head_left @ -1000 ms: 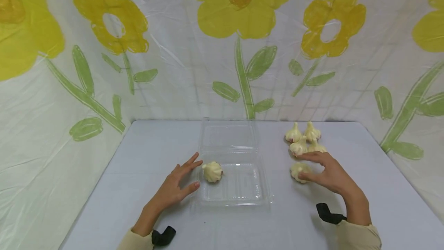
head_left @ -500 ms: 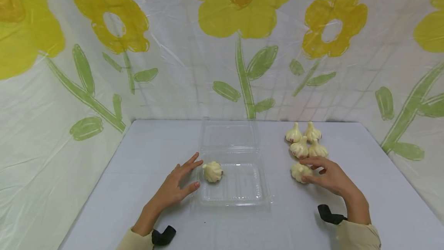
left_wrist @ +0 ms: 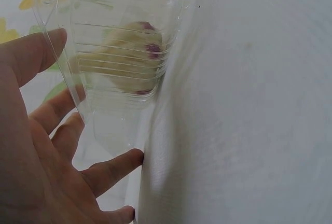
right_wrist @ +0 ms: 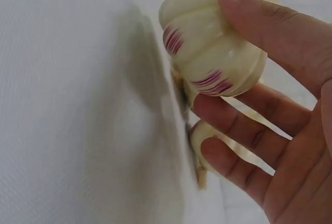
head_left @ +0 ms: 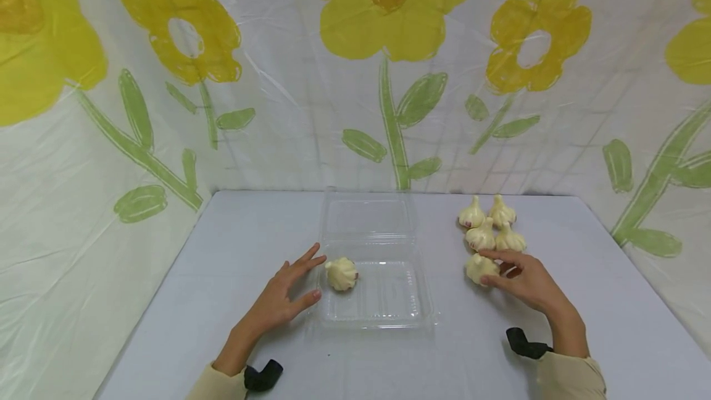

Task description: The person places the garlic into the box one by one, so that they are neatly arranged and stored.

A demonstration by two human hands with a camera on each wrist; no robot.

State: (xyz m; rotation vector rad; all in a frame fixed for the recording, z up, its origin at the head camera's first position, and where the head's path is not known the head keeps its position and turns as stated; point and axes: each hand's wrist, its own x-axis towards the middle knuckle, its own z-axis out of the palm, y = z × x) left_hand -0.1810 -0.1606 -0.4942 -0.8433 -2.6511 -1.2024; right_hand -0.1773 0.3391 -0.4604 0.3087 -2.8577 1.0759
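My right hand (head_left: 530,279) pinches a cream-coloured garlic bulb (head_left: 478,269) between thumb and fingers. In the right wrist view this bulb (right_wrist: 212,42) has purple streaks and appears slightly off the white surface. My left hand (head_left: 274,301) has its fingers spread at the left side of a clear plastic clamshell container (head_left: 389,325). From the left wrist view, the thumb and some fingers lie along the container's rim (left_wrist: 65,68). One garlic bulb (head_left: 341,274) lies in the left part of the container, its stem pointing left.
Several more garlic bulbs (head_left: 480,234) stand in a cluster at the back right of the white table (head_left: 250,215). The container's lid (head_left: 366,218) lies folded back behind its base. A curtain with yellow flowers (head_left: 266,159) hangs behind the table.
My right hand has closed its fingers on the nearest garlic bulb and raised it slightly, now showing it tilted differently. The left hand and the container have stayed in place.
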